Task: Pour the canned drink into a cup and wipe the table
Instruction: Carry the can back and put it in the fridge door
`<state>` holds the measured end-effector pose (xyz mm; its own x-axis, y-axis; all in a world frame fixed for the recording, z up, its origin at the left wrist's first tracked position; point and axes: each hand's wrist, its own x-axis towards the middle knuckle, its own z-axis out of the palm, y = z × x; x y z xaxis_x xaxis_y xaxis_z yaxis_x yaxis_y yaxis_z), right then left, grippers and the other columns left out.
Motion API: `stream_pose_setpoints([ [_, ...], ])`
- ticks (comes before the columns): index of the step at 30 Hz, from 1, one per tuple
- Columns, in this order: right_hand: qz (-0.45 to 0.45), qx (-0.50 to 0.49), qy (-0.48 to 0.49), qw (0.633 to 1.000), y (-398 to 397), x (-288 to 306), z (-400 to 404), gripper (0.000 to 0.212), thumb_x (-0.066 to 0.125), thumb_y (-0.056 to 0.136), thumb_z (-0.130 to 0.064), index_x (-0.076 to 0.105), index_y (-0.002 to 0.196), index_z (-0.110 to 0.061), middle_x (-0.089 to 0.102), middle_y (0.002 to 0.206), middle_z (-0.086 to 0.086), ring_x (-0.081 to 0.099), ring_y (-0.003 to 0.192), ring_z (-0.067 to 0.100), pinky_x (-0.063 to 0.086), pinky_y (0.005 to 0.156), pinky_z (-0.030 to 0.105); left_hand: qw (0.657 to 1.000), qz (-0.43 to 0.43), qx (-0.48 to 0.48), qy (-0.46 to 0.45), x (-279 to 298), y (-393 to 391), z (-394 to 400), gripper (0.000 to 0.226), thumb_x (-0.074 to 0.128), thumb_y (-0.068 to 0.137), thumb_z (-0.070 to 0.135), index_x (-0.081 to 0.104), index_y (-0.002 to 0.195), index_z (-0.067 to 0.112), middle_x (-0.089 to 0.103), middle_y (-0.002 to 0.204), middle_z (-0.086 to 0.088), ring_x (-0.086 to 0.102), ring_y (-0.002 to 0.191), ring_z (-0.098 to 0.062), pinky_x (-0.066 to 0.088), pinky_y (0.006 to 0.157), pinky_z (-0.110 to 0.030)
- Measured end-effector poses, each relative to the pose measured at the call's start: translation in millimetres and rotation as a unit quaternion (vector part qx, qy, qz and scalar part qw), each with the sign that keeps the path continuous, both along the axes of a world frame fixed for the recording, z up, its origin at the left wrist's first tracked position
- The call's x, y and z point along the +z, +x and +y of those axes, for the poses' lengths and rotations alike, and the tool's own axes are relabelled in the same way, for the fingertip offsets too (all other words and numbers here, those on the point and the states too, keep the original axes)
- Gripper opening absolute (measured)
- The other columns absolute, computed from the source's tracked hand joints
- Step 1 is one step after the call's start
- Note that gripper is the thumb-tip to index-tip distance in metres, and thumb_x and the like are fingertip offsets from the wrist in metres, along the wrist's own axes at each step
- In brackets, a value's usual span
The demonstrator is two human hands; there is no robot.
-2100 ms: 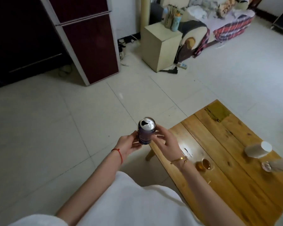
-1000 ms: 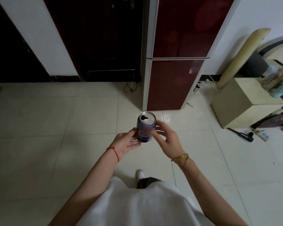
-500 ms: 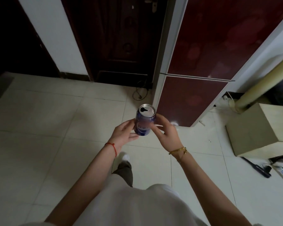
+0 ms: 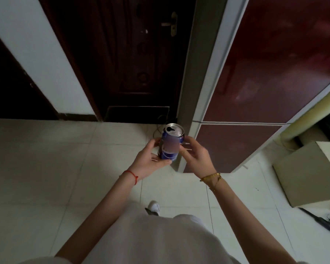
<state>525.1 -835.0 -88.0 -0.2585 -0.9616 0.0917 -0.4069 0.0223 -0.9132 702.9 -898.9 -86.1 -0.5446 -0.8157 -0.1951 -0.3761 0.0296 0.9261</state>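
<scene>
The left hand (image 4: 148,162) was a little left of the middle of the frame, with a red string on its wrist. Its fingers curled round the lower part of the can (image 4: 171,144) and held it from the left and from below. The can sat right between the two hands, in the middle of the frame. It stood almost straight up, with its open top leaning a bit away from the person. The right hand (image 4: 196,158) was just to the right, fingertips touching the can's side with loose, bent fingers. Both hands were about equally near. No cup or desk showed, only floor (image 4: 46,168), a dark door (image 4: 122,54) and a red fridge (image 4: 274,73), so pouring probably had to wait.
</scene>
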Motion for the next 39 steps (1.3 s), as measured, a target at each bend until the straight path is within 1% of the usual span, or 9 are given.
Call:
stream_pose_setpoints([
  [5, 0.016, -0.020, -0.007, 1.000, 0, 5, -66, 0.038, 0.061, 0.091, -0.031, 0.058, 0.123, -0.012, 0.067, 0.103, -0.007, 0.063, 0.094, -0.004, 0.050, 0.080, 0.012, 0.999, -0.029, -0.011, -0.045, 5, -9, -74, 0.076, 0.085, 0.072, 0.025, 0.040, 0.133, 0.022, 0.058, 0.114, 0.011, 0.071, 0.080, -0.017, 0.058, 0.079, -0.030],
  [7, 0.027, -0.023, -0.009, 0.999, -1, 5, -84, 0.034, 0.062, 0.091, -0.029, 0.058, 0.121, -0.013, 0.066, 0.100, -0.009, 0.063, 0.092, -0.005, 0.051, 0.080, 0.012, 0.998, -0.030, -0.012, -0.049, 4, -13, -96, 0.076, 0.085, 0.072, 0.027, 0.042, 0.134, 0.023, 0.065, 0.109, 0.004, 0.068, 0.068, -0.009, 0.052, 0.065, -0.016],
  [11, 0.062, -0.025, -0.012, 0.998, -7, 3, -107, 0.036, 0.059, 0.093, -0.031, 0.059, 0.122, -0.010, 0.068, 0.105, -0.002, 0.065, 0.094, 0.003, 0.054, 0.085, 0.021, 0.997, -0.038, -0.028, -0.053, 2, -19, -126, 0.068, 0.084, 0.073, 0.028, 0.045, 0.128, 0.024, 0.063, 0.088, -0.005, 0.059, 0.057, -0.004, 0.040, 0.053, -0.007],
  [15, 0.155, -0.036, -0.003, 0.987, -28, 4, -125, 0.041, 0.045, 0.098, -0.037, 0.055, 0.130, -0.013, 0.062, 0.124, 0.005, 0.057, 0.113, 0.016, 0.047, 0.097, 0.032, 0.998, -0.019, -0.030, -0.051, -2, -24, -146, 0.062, 0.084, 0.073, 0.025, 0.046, 0.122, 0.028, 0.062, 0.077, 0.006, 0.057, 0.052, 0.001, 0.039, 0.054, -0.006],
  [21, 0.456, -0.115, -0.056, 0.881, -84, 24, -167, 0.044, 0.045, 0.094, -0.020, 0.047, 0.135, -0.006, 0.052, 0.134, 0.013, 0.036, 0.136, 0.033, 0.025, 0.117, 0.046, 0.998, -0.001, -0.017, -0.055, -2, -34, -165, 0.066, 0.085, 0.072, 0.027, 0.046, 0.125, 0.032, 0.066, 0.084, 0.002, 0.060, 0.061, -0.011, 0.044, 0.059, -0.011],
  [26, 0.613, -0.149, -0.053, 0.774, -119, 51, -201, 0.047, 0.049, 0.086, -0.005, 0.048, 0.133, -0.002, 0.053, 0.133, 0.013, 0.029, 0.142, 0.034, 0.011, 0.120, 0.050, 0.998, 0.021, -0.015, -0.066, 11, -50, -168, 0.066, 0.084, 0.074, 0.019, 0.048, 0.129, 0.021, 0.063, 0.088, -0.002, 0.060, 0.054, 0.007, 0.041, 0.055, -0.004],
  [29, 0.673, -0.141, -0.037, 0.725, -129, 62, -209, 0.044, 0.045, 0.088, -0.004, 0.047, 0.132, -0.001, 0.054, 0.133, 0.013, 0.025, 0.144, 0.033, 0.005, 0.120, 0.055, 0.997, 0.011, -0.017, -0.077, 14, -60, -170, 0.066, 0.085, 0.073, 0.017, 0.049, 0.129, 0.014, 0.060, 0.082, -0.001, 0.060, 0.055, 0.011, 0.041, 0.054, -0.003],
  [34, 0.725, -0.127, 0.031, 0.676, -135, 76, -215, 0.050, 0.036, 0.087, -0.006, 0.042, 0.136, 0.000, 0.048, 0.141, 0.016, 0.019, 0.146, 0.032, -0.003, 0.117, 0.058, 0.996, 0.013, -0.031, -0.078, 18, -75, -172, 0.067, 0.085, 0.073, 0.019, 0.049, 0.130, 0.016, 0.064, 0.083, -0.003, 0.062, 0.060, 0.011, 0.042, 0.056, -0.002],
  [39, 0.774, -0.090, 0.102, 0.618, -136, 87, -220, 0.058, 0.038, 0.087, -0.024, 0.038, 0.143, -0.007, 0.042, 0.147, 0.010, 0.019, 0.146, 0.030, -0.008, 0.116, 0.060, 0.997, 0.014, -0.032, -0.072, 15, -86, -178, 0.070, 0.086, 0.071, 0.025, 0.049, 0.131, 0.022, 0.071, 0.100, -0.011, 0.065, 0.067, 0.001, 0.043, 0.058, -0.002],
])
